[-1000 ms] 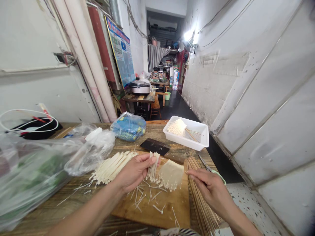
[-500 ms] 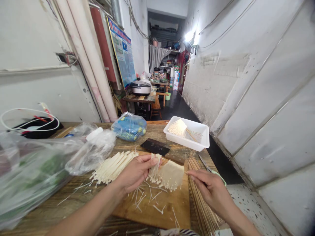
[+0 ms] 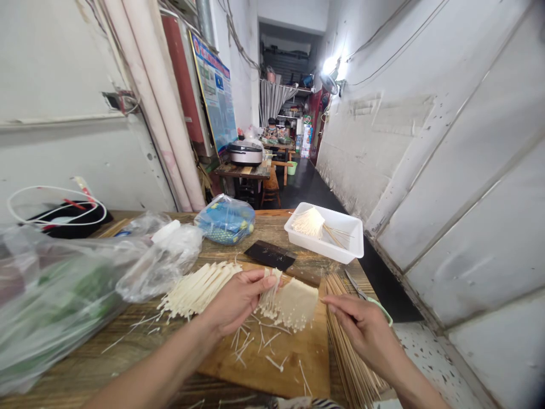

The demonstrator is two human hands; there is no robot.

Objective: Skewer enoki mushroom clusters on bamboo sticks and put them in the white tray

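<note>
Between thumb and fingers my left hand point(image 3: 240, 295) pinches a small bunch of enoki mushrooms point(image 3: 270, 296). Right beside that bunch hangs a flat row of enoki point(image 3: 300, 304), caps downward, above the wooden cutting board point(image 3: 259, 363). My right hand point(image 3: 361, 324) is closed at the row's right end on the tip of a thin bamboo skewer point(image 3: 322, 299); most of the skewer is hidden in the mushrooms. A pile of enoki point(image 3: 198, 289) lies left of my left hand. Loose stems are scattered on the board.
A bundle of bamboo skewers point(image 3: 351, 363) lies under my right forearm, with scissors point(image 3: 360, 287) beside it. Behind the board are a cleaver point(image 3: 270, 254) and a white tray point(image 3: 349, 250) with skewered enoki. Plastic bags point(image 3: 63, 307) cover the left side. Someone sits far back.
The view has shifted very slightly. Both hands keep almost the same place and grip on the mushrooms and skewer.
</note>
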